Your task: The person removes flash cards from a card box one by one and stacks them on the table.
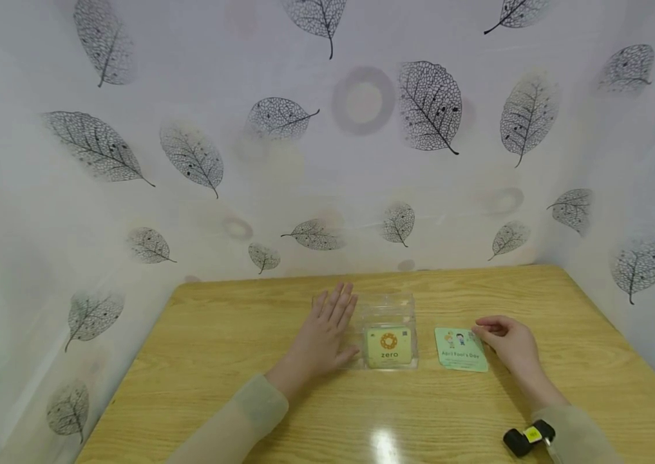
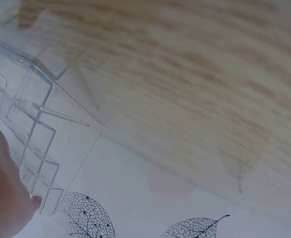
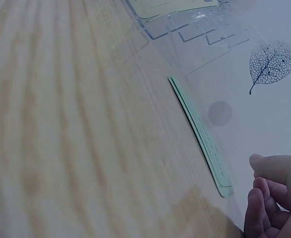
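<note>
A clear plastic card case point(image 1: 388, 330) lies open on the wooden table point(image 1: 217, 361), with a yellow "zero" card point(image 1: 388, 347) in its near half. My left hand point(image 1: 327, 328) lies flat on the table, fingers straight, its edge against the case's left side; the left wrist view shows the clear case point(image 2: 36, 129) up close. To the right lies a small stack of green cards point(image 1: 461, 348), seen edge-on as the green stack point(image 3: 201, 133) in the right wrist view. My right hand point(image 1: 507, 338) rests beside that stack, fingers curled, fingertips at its right edge.
White sheets printed with grey leaves point(image 1: 428, 106) wall in the table at the back and both sides. A black and yellow wrist device point(image 1: 529, 437) sits on my right sleeve. Bare wood stretches along the table's near edge and left part.
</note>
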The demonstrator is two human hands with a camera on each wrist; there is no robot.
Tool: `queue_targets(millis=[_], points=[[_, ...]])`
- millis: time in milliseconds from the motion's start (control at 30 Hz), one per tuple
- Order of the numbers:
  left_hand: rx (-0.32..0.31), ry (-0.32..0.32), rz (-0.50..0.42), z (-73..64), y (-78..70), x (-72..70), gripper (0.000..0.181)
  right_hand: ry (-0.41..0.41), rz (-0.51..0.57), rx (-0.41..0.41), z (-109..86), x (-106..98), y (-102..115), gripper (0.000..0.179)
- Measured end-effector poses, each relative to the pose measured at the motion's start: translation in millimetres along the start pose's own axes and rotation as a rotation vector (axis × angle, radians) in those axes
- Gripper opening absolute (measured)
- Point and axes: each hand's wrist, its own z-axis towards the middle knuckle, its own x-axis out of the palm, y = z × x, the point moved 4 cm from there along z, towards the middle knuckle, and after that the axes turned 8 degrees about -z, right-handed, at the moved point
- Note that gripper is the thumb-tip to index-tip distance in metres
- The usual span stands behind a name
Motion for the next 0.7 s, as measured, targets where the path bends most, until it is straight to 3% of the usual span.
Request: queue_targets(millis=[700], points=[[-0.001,-0.004,0.017,-1.0,-0.8,-1.8,0.099,0.012,0.043,-0.002,-0.8,-1.1,0.0,0.036]])
